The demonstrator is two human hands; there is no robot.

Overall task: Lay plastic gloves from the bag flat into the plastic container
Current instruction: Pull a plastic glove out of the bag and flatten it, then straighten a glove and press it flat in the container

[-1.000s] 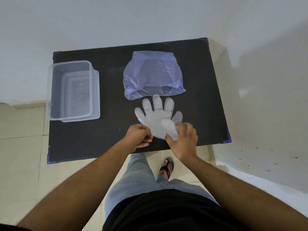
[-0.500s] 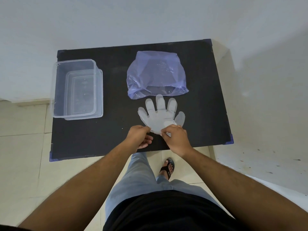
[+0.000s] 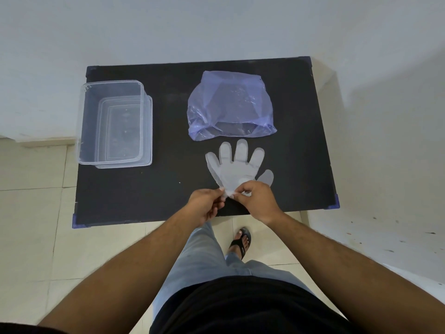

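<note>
Clear plastic glove (image 3: 237, 168) lay flat on the black table (image 3: 149, 189), fingers pointing far, just near of the bag (image 3: 230, 104). Its near cuff was pinched by both the left hand (image 3: 204, 204) and right hand (image 3: 258, 201); the container (image 3: 113, 124) stood well to the left, nearer the left hand.

A single wide-angle view looks from the person's head, forward and steeply down. It faces a black rectangular tabletop (image 3: 134, 189) set against a white wall (image 3: 216, 27), near enough that the whole top fits with tiled floor (image 3: 31, 213) on either side. Both forearms run up from the lower corners, and the frame's bottom edge takes in the wearer's own torso and legs.
</note>
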